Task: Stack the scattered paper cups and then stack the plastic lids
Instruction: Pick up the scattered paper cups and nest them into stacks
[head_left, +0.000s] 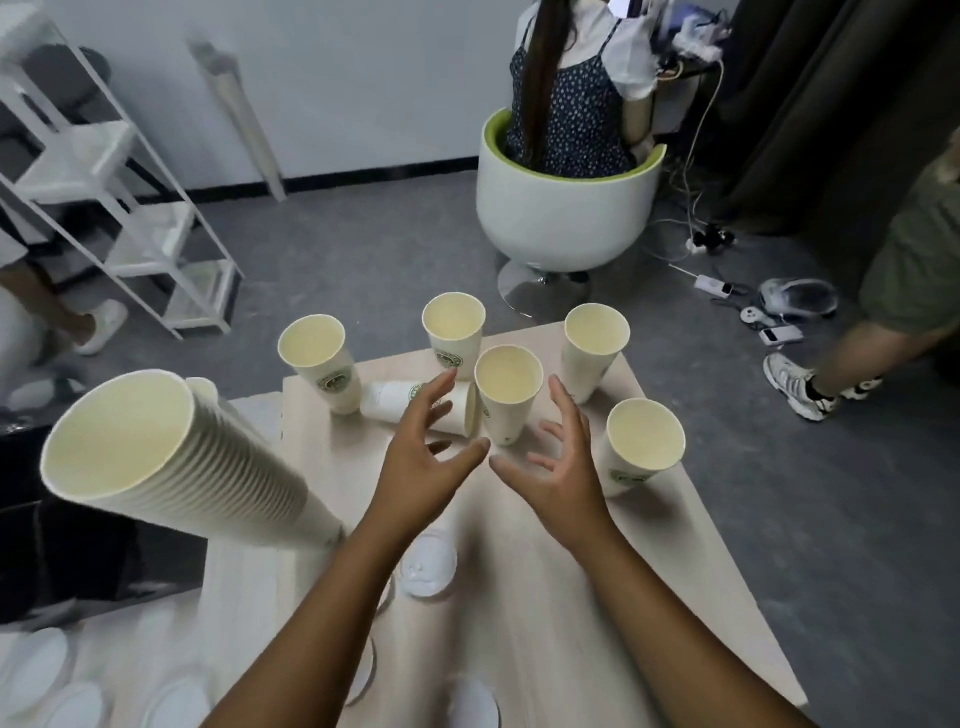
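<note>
Several white paper cups with green logos stand upright on the light wooden table (665, 561); the middle cup (506, 395) is between my hands. One cup (395, 402) lies on its side behind my left hand (423, 462). My left hand and my right hand (558, 467) hover open, fingers spread, on either side of the middle cup, holding nothing. A tall stack of cups (176, 462) rises at the left. White plastic lids lie near me, one (428, 566) under my left forearm and others (52, 675) at the lower left.
A person sits in a white and green tub chair (561, 208) beyond the table. A white shelf rack (130, 208) stands at the left. Another person's leg and sneaker (800, 384) are at the right, with cables and a power strip (711, 283) on the grey floor.
</note>
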